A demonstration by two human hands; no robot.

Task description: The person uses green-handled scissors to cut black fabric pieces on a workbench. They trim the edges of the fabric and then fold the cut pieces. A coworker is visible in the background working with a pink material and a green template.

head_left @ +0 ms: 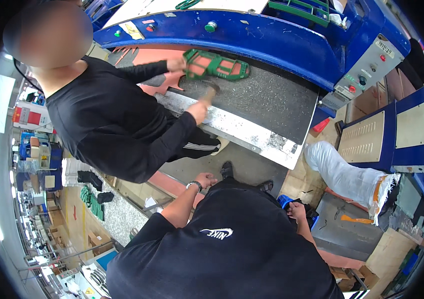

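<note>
My left hand (205, 180), with a watch at its wrist, hangs beside my left thigh. Its fingers are loosely bent and apart, and I see nothing in them. At my right side, my right hand (297, 211) is closed on the rim of a blue bin (284, 200) that holds dark material. Across from me, a person in black holds a green cutting die (217, 66) on the press bed with one hand. A hammer (211, 93) is in that person's other hand, above the bed's pale front edge.
The blue press (252, 40) spans the far side, with buttons on its beam and control box (366, 72). A stuffed white sack (341, 172) lies to the right. Behind the person, a table (122, 219) carries green and black pieces. The press bed's edge (252, 130) juts out ahead of me.
</note>
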